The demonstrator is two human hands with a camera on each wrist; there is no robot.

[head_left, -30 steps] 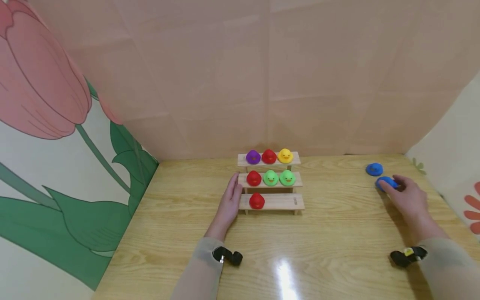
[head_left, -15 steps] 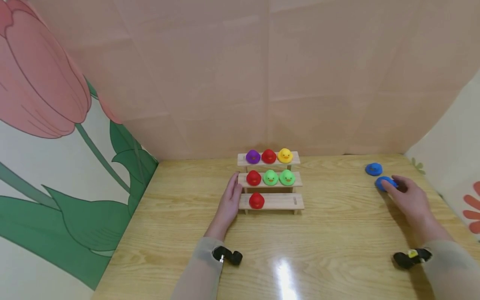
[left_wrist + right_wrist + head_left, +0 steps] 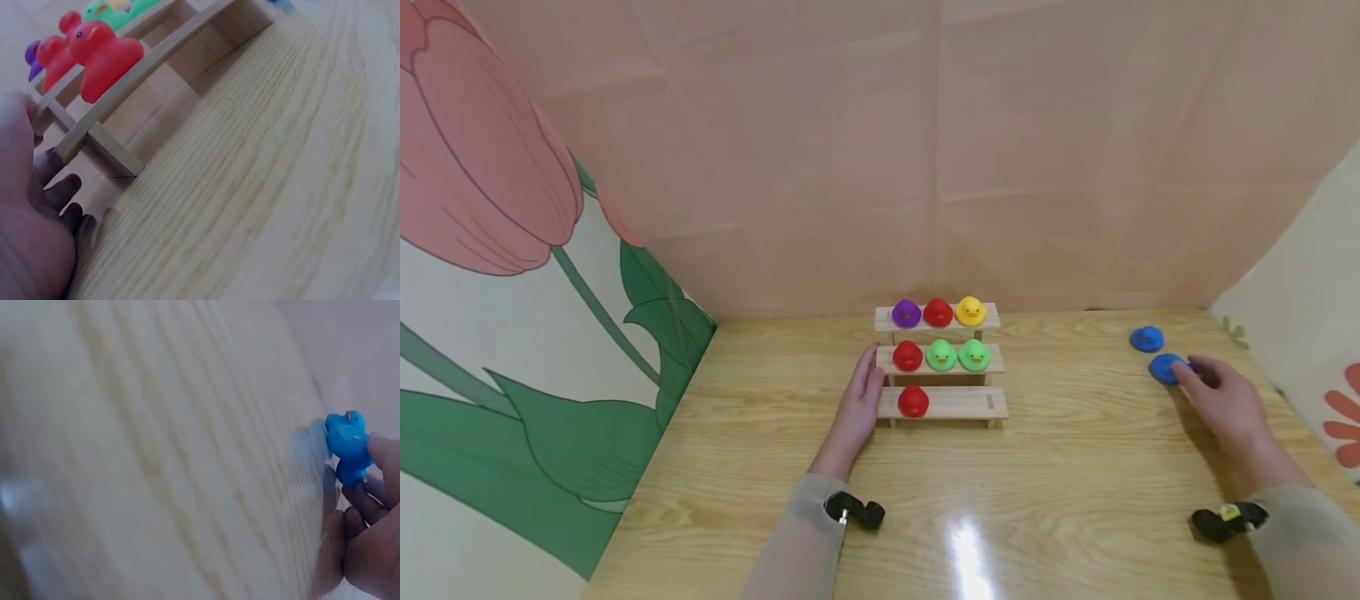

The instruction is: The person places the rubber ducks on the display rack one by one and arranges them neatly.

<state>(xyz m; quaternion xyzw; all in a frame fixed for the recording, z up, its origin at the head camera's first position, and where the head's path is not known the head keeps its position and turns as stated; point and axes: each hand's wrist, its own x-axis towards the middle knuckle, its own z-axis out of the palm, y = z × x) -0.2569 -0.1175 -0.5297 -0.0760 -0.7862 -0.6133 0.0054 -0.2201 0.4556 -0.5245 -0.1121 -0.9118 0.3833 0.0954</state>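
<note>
My left hand [image 3: 857, 400] rests against the left end of a three-step wooden stand [image 3: 955, 404], its fingers extended along the side. On the bottom step sits one red rubber duck [image 3: 913, 402]. The middle step holds another red duck [image 3: 907, 356] and two green ducks [image 3: 942, 356]. Purple [image 3: 906, 313], red [image 3: 937, 313] and yellow [image 3: 971, 311] ducks line the top step. Far to the right, my right hand [image 3: 1223, 404] pinches the edge of a blue duck [image 3: 1167, 368] on the table, with the thumb on it in the right wrist view. Some fingertips are partly hidden there.
Just behind the held duck lies a second blue duck [image 3: 1147, 338]. A pinkish-beige sheet [image 3: 925, 167] hangs along the table's back edge. Walls with printed flowers [image 3: 497, 167] stand on both sides of the wooden table [image 3: 737, 467].
My right hand has shifted slightly right, its thumb sliding toward the right edge of the nearer blue duck. That duck has turned a little. My left hand and the stand stay still.
</note>
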